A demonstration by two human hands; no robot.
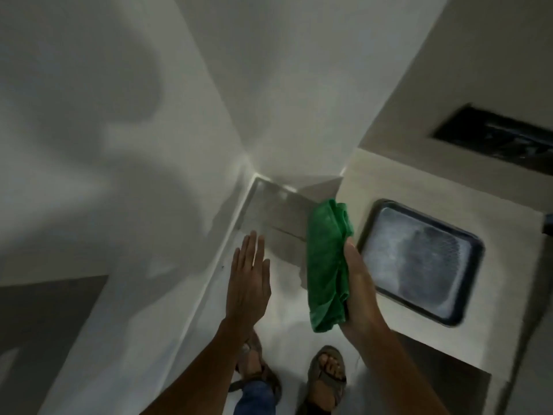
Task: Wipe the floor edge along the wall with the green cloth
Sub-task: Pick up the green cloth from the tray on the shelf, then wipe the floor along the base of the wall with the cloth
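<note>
A folded green cloth point(327, 265) hangs in the air above the floor, gripped along its right edge by my right hand point(357, 283). My left hand point(250, 278) is flat and open with fingers stretched forward, holding nothing, a little left of the cloth. Below and left of that hand the floor edge point(220, 268) runs along the white wall point(119, 175) toward the corner point(254, 175). Both hands are well above the floor.
A pale counter point(386, 190) stands on the right with a dark-rimmed tray point(368, 235) on it. A dark opening point(496, 136) sits in the wall above. My two sandalled feet point(326, 375) stand on the light floor point(287, 319); a grey patch point(281, 211) fills the corner.
</note>
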